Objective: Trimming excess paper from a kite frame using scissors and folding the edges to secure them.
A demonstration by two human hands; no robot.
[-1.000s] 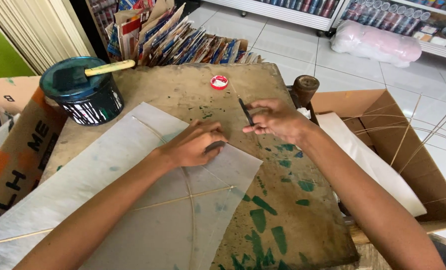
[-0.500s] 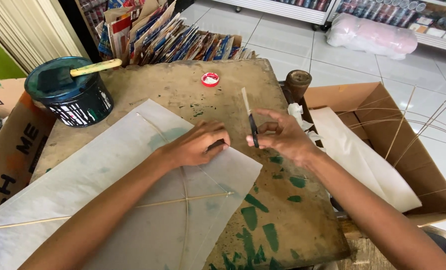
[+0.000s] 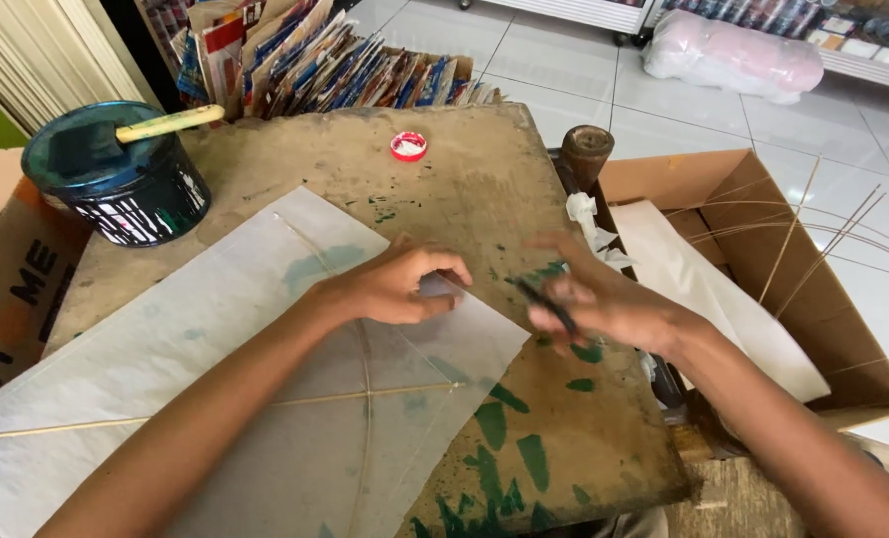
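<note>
A white paper kite (image 3: 265,399) w/ thin bamboo spars lay flat on the worn, green-stained bench (image 3: 484,189), its right corner under the left hand (image 3: 389,289), fingers curled in a loose grip on the paper edge. Just beside it, the right hand (image 3: 604,299), blurred, was clamped on a thin dark tool (image 3: 544,302) over the bench's green smears. Farther out: a paint-streaked pot (image 3: 126,184) w/ a brush handle at upper left, a small red cap (image 3: 408,145) near the far edge, and a cardboard box (image 3: 823,299) w/ bamboo sticks at right.
</note>
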